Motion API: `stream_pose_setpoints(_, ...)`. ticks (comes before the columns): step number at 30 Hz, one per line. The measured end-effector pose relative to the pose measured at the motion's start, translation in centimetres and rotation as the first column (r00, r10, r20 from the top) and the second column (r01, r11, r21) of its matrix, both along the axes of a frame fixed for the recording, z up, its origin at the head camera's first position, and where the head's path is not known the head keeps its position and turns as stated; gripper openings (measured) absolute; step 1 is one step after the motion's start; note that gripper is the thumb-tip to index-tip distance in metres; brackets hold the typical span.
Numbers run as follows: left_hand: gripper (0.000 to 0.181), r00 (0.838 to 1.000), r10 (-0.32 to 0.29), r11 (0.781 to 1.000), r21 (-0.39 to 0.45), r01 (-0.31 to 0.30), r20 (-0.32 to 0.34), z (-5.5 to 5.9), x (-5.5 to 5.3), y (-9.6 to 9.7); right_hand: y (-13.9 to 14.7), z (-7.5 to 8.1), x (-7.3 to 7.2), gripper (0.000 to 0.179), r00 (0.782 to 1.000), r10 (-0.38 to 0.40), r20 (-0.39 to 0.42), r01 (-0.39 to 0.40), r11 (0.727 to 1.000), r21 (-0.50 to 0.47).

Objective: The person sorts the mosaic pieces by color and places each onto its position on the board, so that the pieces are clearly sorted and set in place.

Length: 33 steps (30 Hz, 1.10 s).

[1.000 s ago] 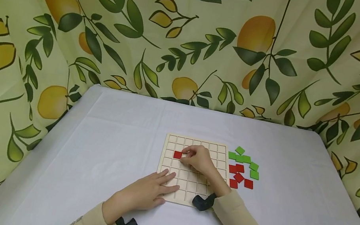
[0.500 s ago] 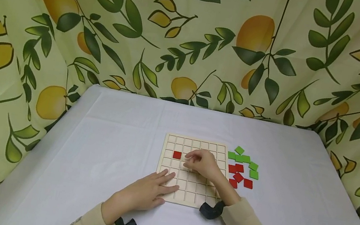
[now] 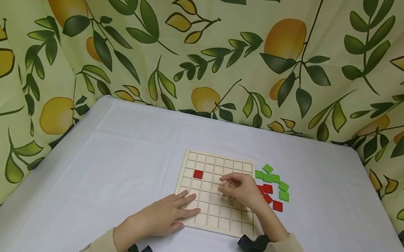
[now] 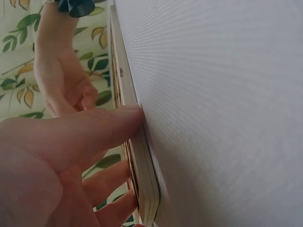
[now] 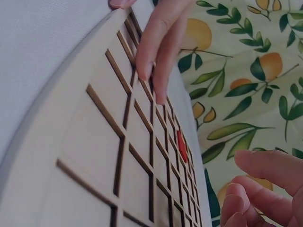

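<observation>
A pale gridded board [image 3: 225, 224] lies flat on a white-covered table [image 3: 133, 145], and the left hand [image 3: 166, 214] rests at its near left corner, fingers straight and spread over the squares, the thumb against the board's near edge. One red tile [image 3: 198, 174] sits in the grid, in the second column from the left and the third row from the far edge. The right hand [image 3: 241, 189] hovers above the right part of the board, its fingers loosely bent, thumb and forefinger apart and holding nothing. Just to the right of the board lie six green tiles [image 3: 284, 196] at the far end and loose red tiles [image 3: 277, 206] nearer, some partly hidden by the right hand. A leaf-and-fruit patterned curtain [image 3: 206, 100] hangs behind the table.
</observation>
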<state>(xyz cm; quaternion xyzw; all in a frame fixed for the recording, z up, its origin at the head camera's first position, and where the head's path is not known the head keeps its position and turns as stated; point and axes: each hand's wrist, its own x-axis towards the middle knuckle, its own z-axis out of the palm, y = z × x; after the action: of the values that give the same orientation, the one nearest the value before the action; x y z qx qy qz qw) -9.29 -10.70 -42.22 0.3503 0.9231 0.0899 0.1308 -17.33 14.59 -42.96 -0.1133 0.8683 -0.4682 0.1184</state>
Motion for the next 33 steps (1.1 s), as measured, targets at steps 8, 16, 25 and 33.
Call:
stream_pose_setpoints(8, 0.05, 1.0, 0.014, 1.0, -0.005, -0.014, 0.015, 0.1, 0.1, 0.0, 2.8, 0.4, 0.7, 0.032, 0.999, -0.042, -0.004, 0.042, 0.999, -0.019)
stream_pose_setpoints(16, 0.05, 1.0, 0.006, 1.0, -0.017, -0.006, 0.0, 0.0, 0.1, -0.1, 4.8, 0.7, 1.6, 0.037, 0.996, -0.08, 0.039, 0.082, 0.996, -0.044)
stream_pose_setpoints(25, 0.051, 1.0, 0.012, 1.0, -0.011, -0.012, 0.018, -0.1, 0.1, 0.0, 7.1, 0.3, 2.7, 0.039, 0.984, -0.157, 0.082, 0.161, 0.986, -0.041)
stream_pose_setpoints(33, 0.051, 1.0, 0.013, 1.0, 0.0, -0.013, 0.027, 0.1, 0.1, 0.0, 8.7, 0.1, 3.2, 0.035, 0.976, -0.212, 0.048, 0.211, 0.977, 0.031)
